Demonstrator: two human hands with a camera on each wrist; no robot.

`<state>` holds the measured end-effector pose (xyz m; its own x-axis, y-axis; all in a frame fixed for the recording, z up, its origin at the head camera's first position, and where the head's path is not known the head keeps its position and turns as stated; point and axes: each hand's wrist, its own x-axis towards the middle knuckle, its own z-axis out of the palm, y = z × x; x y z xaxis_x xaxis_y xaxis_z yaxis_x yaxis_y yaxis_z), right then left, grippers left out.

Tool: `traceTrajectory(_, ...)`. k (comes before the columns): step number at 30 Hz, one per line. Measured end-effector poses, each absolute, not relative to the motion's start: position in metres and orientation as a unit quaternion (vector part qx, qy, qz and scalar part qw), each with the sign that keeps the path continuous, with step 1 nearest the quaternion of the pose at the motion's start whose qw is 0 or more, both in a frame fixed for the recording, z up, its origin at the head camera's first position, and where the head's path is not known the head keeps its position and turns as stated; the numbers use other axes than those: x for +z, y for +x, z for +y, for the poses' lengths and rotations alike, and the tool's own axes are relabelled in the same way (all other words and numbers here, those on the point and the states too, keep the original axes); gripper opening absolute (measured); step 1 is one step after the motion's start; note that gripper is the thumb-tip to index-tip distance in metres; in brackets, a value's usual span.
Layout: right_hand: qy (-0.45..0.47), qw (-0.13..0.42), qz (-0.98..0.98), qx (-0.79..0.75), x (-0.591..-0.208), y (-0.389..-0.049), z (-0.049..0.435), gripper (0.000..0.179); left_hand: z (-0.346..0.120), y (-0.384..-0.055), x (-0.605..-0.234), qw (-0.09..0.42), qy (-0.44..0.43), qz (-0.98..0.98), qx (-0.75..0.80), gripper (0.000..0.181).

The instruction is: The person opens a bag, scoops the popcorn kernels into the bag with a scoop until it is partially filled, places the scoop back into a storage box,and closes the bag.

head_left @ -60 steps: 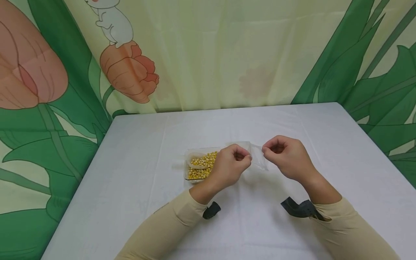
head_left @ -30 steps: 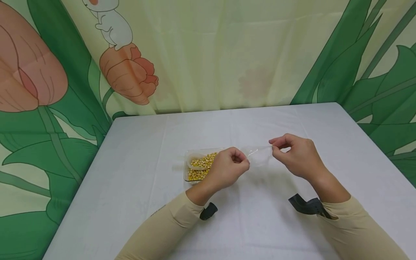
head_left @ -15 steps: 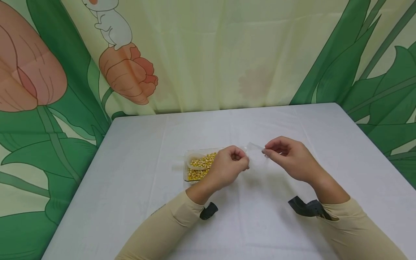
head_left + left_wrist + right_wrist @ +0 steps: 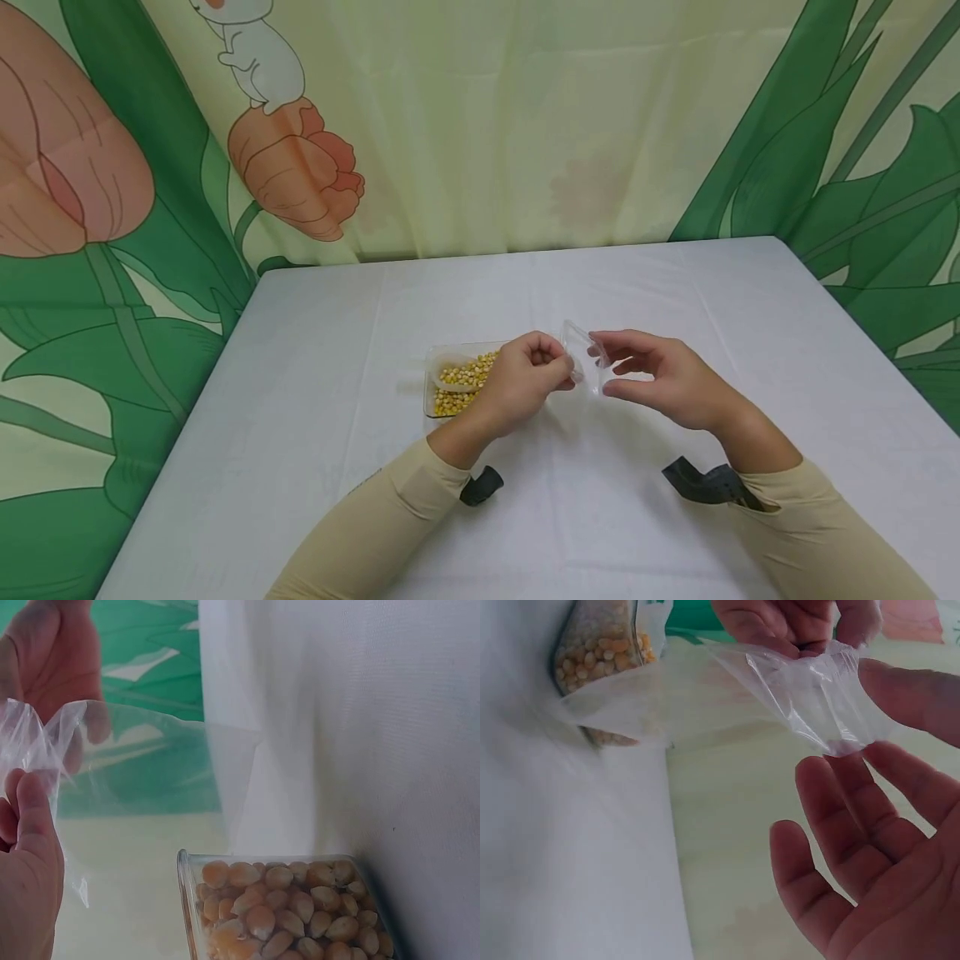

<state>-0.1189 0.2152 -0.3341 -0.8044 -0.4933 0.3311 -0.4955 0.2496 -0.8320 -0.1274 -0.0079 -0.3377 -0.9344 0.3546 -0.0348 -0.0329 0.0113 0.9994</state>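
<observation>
My left hand [image 4: 525, 379] pinches a clear plastic bag [image 4: 576, 340] at its gathered edge, just right of the corn. My right hand [image 4: 667, 379] is spread at the bag's other side, thumb apart from the fingers. In the right wrist view the bag's crinkled mouth [image 4: 821, 697] lies between that thumb and the fingertips. The thin body of the bag [image 4: 150, 765] hangs flat and see-through in the left wrist view. Below it sits a glass container [image 4: 184, 889] of corn kernels [image 4: 300, 911], partly hidden by my left hand in the head view.
A whitish curved piece [image 4: 447, 373], its kind unclear, lies on the kernels in the container. A white cloth covers the table [image 4: 322, 417]. Behind it hangs a printed curtain [image 4: 480, 125] with flowers, leaves and a rabbit.
The right hand drew out to the right pinching the bag, came back toward the left hand, and has now spread its fingers at the bag's mouth. The left hand keeps its pinch nearly in place.
</observation>
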Motion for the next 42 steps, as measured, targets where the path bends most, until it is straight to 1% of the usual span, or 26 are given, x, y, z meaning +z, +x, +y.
traceTrajectory(2,0.307,0.01,-0.797,0.519,-0.335,-0.119,0.212,0.046,-0.008,-0.127,-0.338,0.144,0.119,0.695,0.695,0.003)
traceTrajectory(8,0.275,0.051,-0.824,0.493,-0.335,-0.12,0.206,0.029,-0.007,-0.125,-0.337,0.15,0.119,0.694,0.694,0.003)
traceTrajectory(13,0.25,0.063,-0.835,0.487,-0.333,-0.12,0.208,0.027,-0.008,-0.126,-0.338,0.152,0.12,0.683,0.704,0.003)
traceTrajectory(18,0.247,0.05,-0.821,0.513,-0.332,-0.119,0.212,0.035,-0.009,-0.129,-0.341,0.162,0.111,0.675,0.711,0.003)
traceTrajectory(24,0.284,0.042,-0.793,0.538,-0.331,-0.12,0.22,0.03,-0.009,-0.13,-0.341,0.177,0.094,0.671,0.714,0.003)
traceTrajectory(30,0.307,0.045,-0.805,0.506,-0.329,-0.12,0.222,0.035,-0.011,-0.131,-0.342,0.187,0.083,0.677,0.707,0.003)
traceTrajectory(36,0.28,0.049,-0.829,0.481,-0.328,-0.12,0.225,0.033,-0.013,-0.133,-0.344,0.201,0.073,0.669,0.711,0.003)
traceTrajectory(42,0.254,0.027,-0.835,0.487,-0.328,-0.121,0.231,0.029,-0.017,-0.135,-0.344,0.22,0.053,0.656,0.721,0.006)
